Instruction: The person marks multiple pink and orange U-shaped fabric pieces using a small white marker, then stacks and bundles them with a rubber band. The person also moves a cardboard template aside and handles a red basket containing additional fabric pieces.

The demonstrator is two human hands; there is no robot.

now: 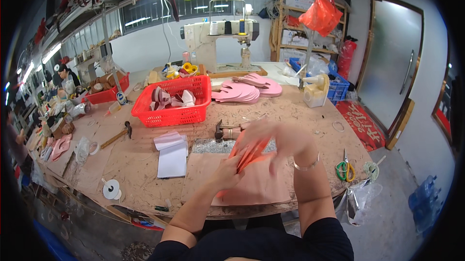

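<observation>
My left hand (pixel 226 173) grips a bright orange, sheet-like piece (pixel 253 156) that looks folded or layered. Above and to its right is my right hand (pixel 286 139), smeared by motion, with a bracelet at the wrist; its fingers cannot be made out clearly. Both hands are over a pale pink sheet (pixel 252 188) at the front of the bench. Behind that sheet lies a grey speckled slab (pixel 211 146), partly covered. A dark hammer head (pixel 225 131) rests just beyond the slab, beside a bundle partly hidden by my right hand.
Left of my hands are a white notepad (pixel 172 161), a wooden-handled hammer (pixel 115 135) and a red basket (pixel 169 115) with cut pieces. Pink cut pieces (pixel 237 91) lie stacked before a sewing machine (pixel 218 43). Scissors (pixel 345 170) sit near the right edge.
</observation>
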